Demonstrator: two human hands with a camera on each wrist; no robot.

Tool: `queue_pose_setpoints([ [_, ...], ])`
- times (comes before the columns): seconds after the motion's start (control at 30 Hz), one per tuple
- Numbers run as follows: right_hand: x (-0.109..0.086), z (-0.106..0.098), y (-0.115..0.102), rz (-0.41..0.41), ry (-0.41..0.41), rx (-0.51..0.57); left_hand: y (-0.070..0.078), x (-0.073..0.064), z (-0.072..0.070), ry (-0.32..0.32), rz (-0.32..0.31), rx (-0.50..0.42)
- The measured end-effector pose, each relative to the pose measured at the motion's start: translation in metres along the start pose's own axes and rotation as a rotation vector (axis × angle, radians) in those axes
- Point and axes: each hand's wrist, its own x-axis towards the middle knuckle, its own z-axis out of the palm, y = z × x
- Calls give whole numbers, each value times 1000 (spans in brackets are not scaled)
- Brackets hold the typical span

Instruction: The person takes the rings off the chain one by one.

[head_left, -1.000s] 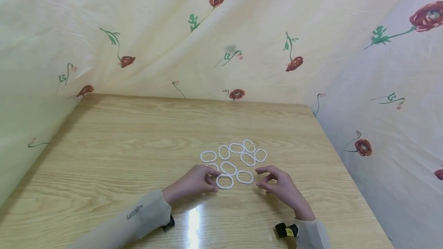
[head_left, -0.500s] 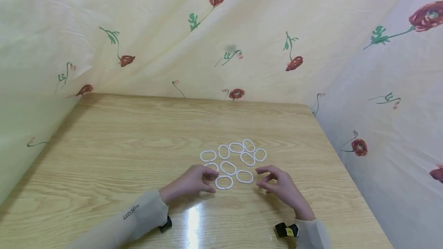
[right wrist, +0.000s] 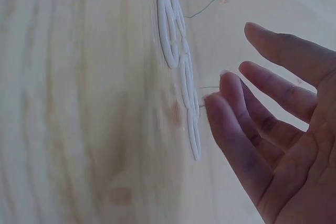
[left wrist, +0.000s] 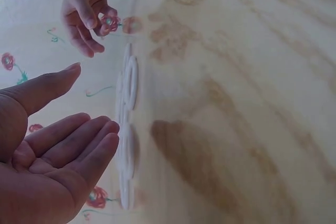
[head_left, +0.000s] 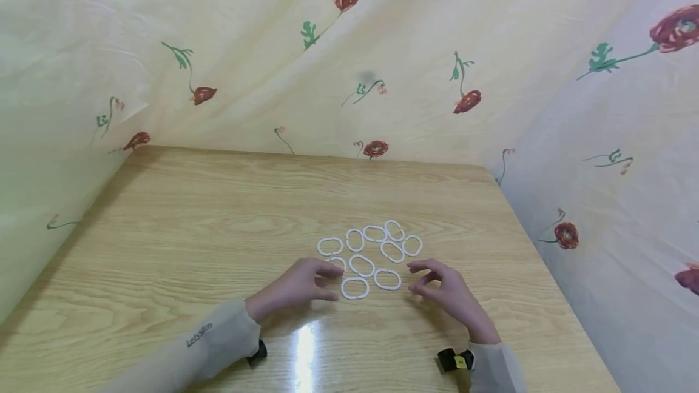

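Note:
Several white oval plastic links, each like a ring with a small gap, lie flat in a loose cluster on the wooden table. My left hand (head_left: 300, 284) is at the cluster's left side, thumb and fingers apart, holding nothing. It partly hides one link (head_left: 340, 261). Just right of its fingertips lies the front link (head_left: 355, 299). Across the cluster, my right hand (head_left: 449, 293) hovers beside the right front link (head_left: 388, 289), its loosely bent fingers holding nothing. The right wrist view shows this hand (right wrist: 289, 129) apart from the row of links (right wrist: 164, 30).
The wooden table (head_left: 218, 211) extends behind the cluster and to both sides. Cream cloth (head_left: 262, 77) with red flowers hangs along its back and sides. Black wrist cameras (head_left: 454, 360) sit at both sleeves. Light reflects off the table's front.
My left hand has drawn back slightly to the left from the front link, and its thumb and fingers have spread a little. The right hand and the links stay almost still.

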Motion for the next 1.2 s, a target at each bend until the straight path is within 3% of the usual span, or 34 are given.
queue_pose_setpoints([
  [0.2, 5, -5, 1, -63, 45, -72, -4, -3, -8, 34, 7, 36],
  [0.47, 18, -23, 9, -22, 85, -217, -4, -8, -26, 129, -42, 114],
  [0.97, 45, -61, 21, 6, 100, -431, -15, -21, -79, 290, -186, 332],
  [1.2, 53, -73, 28, 20, 101, -476, -21, -27, -102, 350, -205, 499],
])
